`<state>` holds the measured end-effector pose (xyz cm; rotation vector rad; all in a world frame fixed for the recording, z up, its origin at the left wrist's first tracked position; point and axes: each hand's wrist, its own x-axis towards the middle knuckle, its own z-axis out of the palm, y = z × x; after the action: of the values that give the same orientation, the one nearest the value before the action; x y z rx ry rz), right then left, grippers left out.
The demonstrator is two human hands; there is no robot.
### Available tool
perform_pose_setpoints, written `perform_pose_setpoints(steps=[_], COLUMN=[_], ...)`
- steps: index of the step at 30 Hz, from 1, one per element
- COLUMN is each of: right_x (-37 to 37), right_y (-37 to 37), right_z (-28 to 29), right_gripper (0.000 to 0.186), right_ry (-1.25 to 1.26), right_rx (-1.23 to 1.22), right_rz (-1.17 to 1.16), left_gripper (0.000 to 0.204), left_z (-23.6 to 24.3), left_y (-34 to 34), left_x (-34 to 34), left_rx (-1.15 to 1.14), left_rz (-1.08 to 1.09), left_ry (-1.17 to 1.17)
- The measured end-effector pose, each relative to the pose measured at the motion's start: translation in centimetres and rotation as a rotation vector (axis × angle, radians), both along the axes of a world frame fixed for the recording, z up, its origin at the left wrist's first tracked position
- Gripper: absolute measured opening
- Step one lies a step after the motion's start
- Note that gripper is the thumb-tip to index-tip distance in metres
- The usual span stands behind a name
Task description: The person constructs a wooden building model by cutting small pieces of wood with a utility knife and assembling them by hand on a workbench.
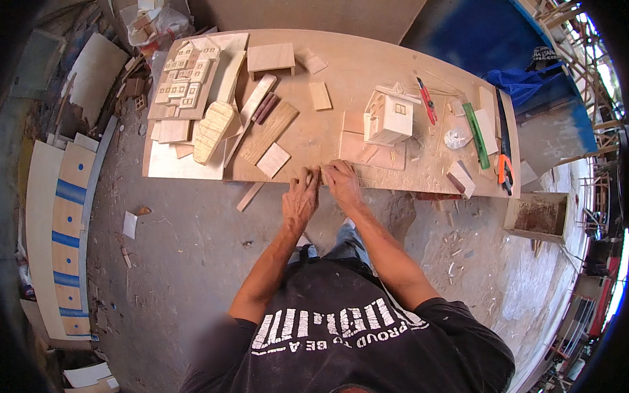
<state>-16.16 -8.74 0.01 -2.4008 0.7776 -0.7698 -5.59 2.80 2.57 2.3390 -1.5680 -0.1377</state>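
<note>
Wooden model house (389, 119): walls standing, likely mostly built.
Square panel (274, 160): loose, apparently unfitted.
Left hand (302, 195), right hand (342, 184): curled at surface (379, 62) edge; cannot tell what's held.

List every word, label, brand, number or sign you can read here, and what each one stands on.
I won't copy out wording, but lettering shows here:
Black short-sleeved fabric shirt: bold white capitals across it, upside down in this view, partly legible.
Large flat blue-painted panel, upper right: small pale lettering near its right side, too small to read surely.
I can make out no other text.
</note>
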Motion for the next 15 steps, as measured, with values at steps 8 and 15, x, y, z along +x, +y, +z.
perform_pose_setpoints(steps=[8,15], right_x=[1.5,2.2], right_y=[0.0,0.2], right_z=[1.4,1.7], right_gripper=[0.010,0.009], right_ry=[0.026,0.181], right_rx=[0.007,-0.111], right_rz=[-0.012,0.016], left_gripper=[0.032,0.025], left_z=[0.6,-1.4], left_y=[0.0,0.7], left_x=[0.4,4.0], left_rx=[-0.108,-0.167], left_rz=[0.049,0.231], left_ry=[0.219,0.305])
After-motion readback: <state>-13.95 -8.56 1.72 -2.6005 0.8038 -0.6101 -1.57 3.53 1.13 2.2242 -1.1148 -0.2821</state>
